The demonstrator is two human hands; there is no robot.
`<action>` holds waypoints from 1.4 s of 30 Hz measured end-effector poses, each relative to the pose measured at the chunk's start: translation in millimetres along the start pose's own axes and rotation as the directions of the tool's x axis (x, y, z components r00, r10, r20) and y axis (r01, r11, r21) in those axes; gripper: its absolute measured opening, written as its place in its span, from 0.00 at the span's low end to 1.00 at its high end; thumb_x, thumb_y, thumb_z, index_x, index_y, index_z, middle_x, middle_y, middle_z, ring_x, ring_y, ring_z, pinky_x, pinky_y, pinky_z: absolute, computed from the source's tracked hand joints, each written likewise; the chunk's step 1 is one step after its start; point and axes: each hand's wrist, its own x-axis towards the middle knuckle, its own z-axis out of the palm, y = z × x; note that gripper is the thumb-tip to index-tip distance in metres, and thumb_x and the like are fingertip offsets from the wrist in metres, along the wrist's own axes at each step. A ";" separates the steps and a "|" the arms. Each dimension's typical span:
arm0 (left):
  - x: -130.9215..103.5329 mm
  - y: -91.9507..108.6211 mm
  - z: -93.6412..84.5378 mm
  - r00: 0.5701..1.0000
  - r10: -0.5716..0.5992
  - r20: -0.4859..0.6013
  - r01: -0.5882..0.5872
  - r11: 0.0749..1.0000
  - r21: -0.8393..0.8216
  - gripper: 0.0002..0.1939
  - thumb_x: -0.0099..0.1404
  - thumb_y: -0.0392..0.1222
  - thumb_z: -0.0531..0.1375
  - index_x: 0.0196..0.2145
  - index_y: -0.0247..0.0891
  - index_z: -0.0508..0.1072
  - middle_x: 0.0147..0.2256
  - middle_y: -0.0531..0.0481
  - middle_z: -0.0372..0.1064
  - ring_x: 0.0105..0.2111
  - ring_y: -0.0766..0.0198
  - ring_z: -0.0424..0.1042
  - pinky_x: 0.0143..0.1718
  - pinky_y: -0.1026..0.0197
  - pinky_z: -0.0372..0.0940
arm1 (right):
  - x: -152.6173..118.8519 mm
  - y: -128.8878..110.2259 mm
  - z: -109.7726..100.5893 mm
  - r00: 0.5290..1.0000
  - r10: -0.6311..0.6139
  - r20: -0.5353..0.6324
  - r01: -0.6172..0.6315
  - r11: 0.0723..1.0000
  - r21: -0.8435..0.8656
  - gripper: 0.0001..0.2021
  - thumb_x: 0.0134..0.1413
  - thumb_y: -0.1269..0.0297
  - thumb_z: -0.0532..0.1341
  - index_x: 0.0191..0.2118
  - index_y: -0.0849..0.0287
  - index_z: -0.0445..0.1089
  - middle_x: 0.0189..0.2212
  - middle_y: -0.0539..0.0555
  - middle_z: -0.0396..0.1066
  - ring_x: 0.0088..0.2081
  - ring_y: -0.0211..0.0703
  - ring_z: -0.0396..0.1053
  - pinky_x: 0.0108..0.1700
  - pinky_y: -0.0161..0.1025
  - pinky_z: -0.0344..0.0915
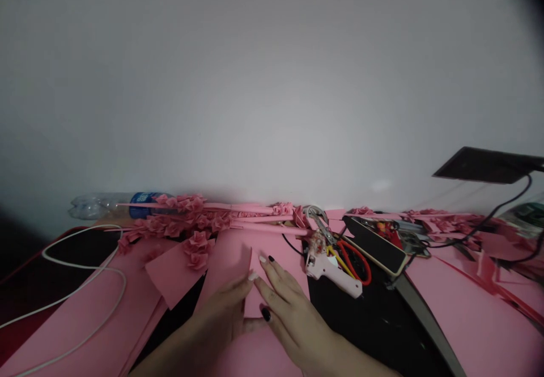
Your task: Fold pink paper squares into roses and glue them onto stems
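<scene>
A small folded piece of pink paper [254, 304] stands between my hands, above larger pink sheets. My left hand [229, 306] holds it along the left side, thumb near the fold and part of a finger showing below its lower edge. My right hand [291, 314] lies against its right side with fingers stretched out and dark and light nails showing. Underneath, a large pink sheet [272, 246] spreads over the dark table. The left hand's other fingers are mostly hidden.
Folded pink paper flowers [198, 249] and rolled paper stems lie along the wall. To the right are a glue gun [334, 272], red-handled scissors [357, 261] and a phone [376, 244]. A plastic bottle [102, 205] and white cable [85, 266] lie left; a dark lamp panel [484, 164] overhangs the right.
</scene>
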 end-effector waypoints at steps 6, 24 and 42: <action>-1.5 4.8 8.2 0.998 -0.057 -0.032 0.054 0.995 -0.086 0.17 0.56 0.51 0.66 0.43 0.45 0.77 0.61 0.47 0.60 0.61 0.47 0.55 0.47 0.49 0.67 | -1.1 0.8 1.0 1.000 0.000 -0.001 0.000 1.000 0.012 0.34 0.60 0.75 0.51 0.69 0.56 0.39 0.69 0.57 0.35 0.69 0.51 0.35 0.65 0.56 0.49; -5.1 13.6 4.5 0.996 0.072 0.058 -0.071 0.997 -0.009 0.29 0.54 0.45 0.67 0.54 0.42 0.70 0.51 0.42 0.73 0.53 0.46 0.69 0.51 0.48 0.65 | -1.1 6.8 4.5 0.934 0.278 -0.223 -0.137 0.858 0.495 0.20 0.64 0.65 0.52 0.61 0.54 0.55 0.58 0.61 0.62 0.58 0.49 0.61 0.59 0.48 0.59; 8.8 8.1 -11.0 0.949 0.281 0.143 -0.308 0.923 0.231 0.16 0.53 0.48 0.68 0.38 0.36 0.79 0.37 0.43 0.79 0.40 0.50 0.76 0.45 0.52 0.67 | 3.4 11.3 12.5 0.932 0.346 -0.105 -0.259 0.841 0.475 0.18 0.60 0.63 0.53 0.21 0.57 0.51 0.17 0.44 0.48 0.21 0.33 0.47 0.24 0.33 0.44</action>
